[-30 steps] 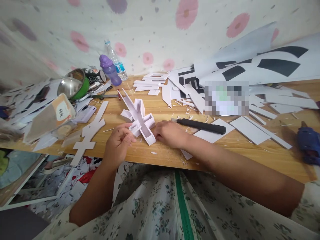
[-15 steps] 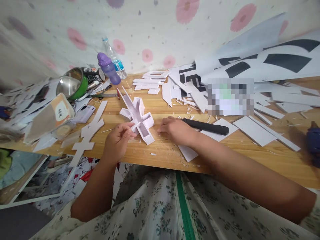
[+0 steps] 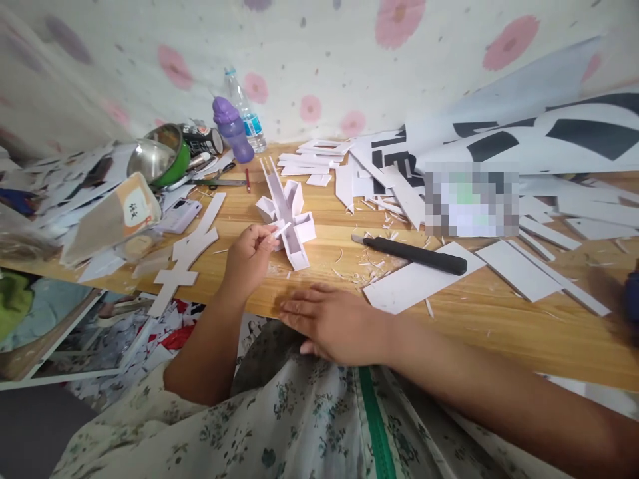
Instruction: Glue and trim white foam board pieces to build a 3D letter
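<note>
Between thumb and fingers, my left hand (image 3: 251, 258) pinches a small white strip (image 3: 281, 230) over the near left side of a white foam-board structure (image 3: 288, 216). That structure has walled channels branching out like a star and rests on the wooden table (image 3: 319, 263). My right hand (image 3: 324, 319) is at the table's front edge, palm down, fingers extended and pointing left, holding nothing. A black-handled cutter (image 3: 417, 256) with its blade out lies to the right, partly on a white board (image 3: 424, 279). White shavings are scattered near the blade.
Flat white cutouts (image 3: 187, 249) lie at left, near a phone (image 3: 180, 215), scissors (image 3: 219, 181) and a green pot (image 3: 170, 156). Behind stand a purple bottle (image 3: 233, 133) and a clear bottle (image 3: 249, 120). White pieces (image 3: 314, 156) are stacked at the back; more boards (image 3: 519, 269) lie right.
My right hand has moved back from beside the structure to the table's front edge, its fingers now stretched out. My left hand still holds the strip. The view has shifted slightly.
</note>
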The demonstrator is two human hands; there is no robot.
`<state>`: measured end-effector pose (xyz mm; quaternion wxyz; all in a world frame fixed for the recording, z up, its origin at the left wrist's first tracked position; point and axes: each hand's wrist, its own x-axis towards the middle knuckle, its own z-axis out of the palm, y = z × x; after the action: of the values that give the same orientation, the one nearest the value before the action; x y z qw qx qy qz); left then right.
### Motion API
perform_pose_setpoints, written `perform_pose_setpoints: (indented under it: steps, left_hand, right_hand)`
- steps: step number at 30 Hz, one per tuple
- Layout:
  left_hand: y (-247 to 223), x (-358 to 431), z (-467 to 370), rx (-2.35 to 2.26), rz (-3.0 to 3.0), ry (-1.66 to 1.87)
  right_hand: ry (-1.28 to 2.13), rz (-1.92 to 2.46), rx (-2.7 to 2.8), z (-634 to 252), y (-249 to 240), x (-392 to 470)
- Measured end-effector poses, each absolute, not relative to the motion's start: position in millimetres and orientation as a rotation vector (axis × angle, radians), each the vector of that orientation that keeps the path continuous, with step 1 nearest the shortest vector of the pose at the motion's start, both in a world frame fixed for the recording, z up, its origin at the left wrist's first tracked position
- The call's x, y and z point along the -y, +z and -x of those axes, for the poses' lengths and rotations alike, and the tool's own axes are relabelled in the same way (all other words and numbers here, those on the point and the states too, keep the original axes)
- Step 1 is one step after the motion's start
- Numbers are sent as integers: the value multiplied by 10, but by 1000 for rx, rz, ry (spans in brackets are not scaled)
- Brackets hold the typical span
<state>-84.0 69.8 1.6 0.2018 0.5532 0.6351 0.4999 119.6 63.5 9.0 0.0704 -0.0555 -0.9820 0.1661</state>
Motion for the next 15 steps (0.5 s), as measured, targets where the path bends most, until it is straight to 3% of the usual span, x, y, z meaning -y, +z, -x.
perform_pose_setpoints:
  steps: [8, 12, 15]
  left_hand:
    - [142, -284, 795, -1803, -1546, 1776]
    - [138, -112, 491, -1653, -1798, 1229]
    - [94, -124, 241, -1514, -1747, 1082]
  right_hand:
    - [278, 660, 2908, -1665, 96, -753]
    - [206, 722, 2431, -1828, 181, -738]
    - [233, 593, 2332, -1784, 174, -658]
